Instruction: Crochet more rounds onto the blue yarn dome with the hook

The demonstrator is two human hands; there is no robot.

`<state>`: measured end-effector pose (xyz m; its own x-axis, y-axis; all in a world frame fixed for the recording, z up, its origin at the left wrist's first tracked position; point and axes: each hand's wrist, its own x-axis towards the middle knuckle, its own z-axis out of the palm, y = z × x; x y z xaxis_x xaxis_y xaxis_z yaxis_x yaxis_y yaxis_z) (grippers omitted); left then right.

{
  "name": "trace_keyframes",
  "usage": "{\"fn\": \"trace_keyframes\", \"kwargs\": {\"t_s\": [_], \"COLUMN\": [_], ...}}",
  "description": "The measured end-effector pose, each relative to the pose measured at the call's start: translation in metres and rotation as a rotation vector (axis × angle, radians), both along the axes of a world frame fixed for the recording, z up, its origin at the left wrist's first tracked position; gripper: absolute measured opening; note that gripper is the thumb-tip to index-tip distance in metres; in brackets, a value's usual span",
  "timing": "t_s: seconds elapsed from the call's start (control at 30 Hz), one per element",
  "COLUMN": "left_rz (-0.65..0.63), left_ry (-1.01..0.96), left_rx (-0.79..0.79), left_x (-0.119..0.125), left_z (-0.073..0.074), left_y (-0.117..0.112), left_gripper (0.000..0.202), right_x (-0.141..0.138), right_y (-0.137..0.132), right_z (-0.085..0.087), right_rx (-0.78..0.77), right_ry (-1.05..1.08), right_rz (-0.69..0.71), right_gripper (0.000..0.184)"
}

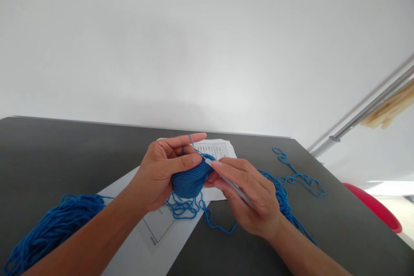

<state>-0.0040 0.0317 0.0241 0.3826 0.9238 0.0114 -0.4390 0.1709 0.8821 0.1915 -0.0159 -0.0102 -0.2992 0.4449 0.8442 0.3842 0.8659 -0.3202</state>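
One blue piece (pixel 189 181), cupped, well advanced, apparently unfinished; pinched in left hand's (pixel 160 166) grip. One hook (pixel 235 188) at its edge, pinched in right hand's (pixel 252 194) grip. Loose yarn (pixel 61 226) on bench (pixel 80 155), unworked.

An indoor handicraft corner, in a home or a small studio.
A dark grey table (pixel 48 151) stands against a plain white wall (pixel 207 43), with printed sheets (pixel 145 254) and bundles of blue yarn (pixel 58 228) laid out on it. Beyond its right edge are a metal pole (pixel 371 114) and a rounded red object (pixel 373 207), perhaps a chair seat, though that side is blurred.
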Motion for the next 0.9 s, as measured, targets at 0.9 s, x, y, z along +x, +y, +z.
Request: {"fn": "trace_keyframes", "kwargs": {"t_s": [0.9], "left_rz": [-0.148], "left_ry": [0.311], "left_rx": [-0.032], "left_x": [-0.013], "left_z": [0.002], "left_y": [0.014], "left_gripper": [0.038], "right_x": [0.036], "right_y": [0.006], "right_z": [0.023], "right_rx": [-0.292], "right_ry": [0.088], "right_rz": [0.224], "right_gripper": [0.039]}}
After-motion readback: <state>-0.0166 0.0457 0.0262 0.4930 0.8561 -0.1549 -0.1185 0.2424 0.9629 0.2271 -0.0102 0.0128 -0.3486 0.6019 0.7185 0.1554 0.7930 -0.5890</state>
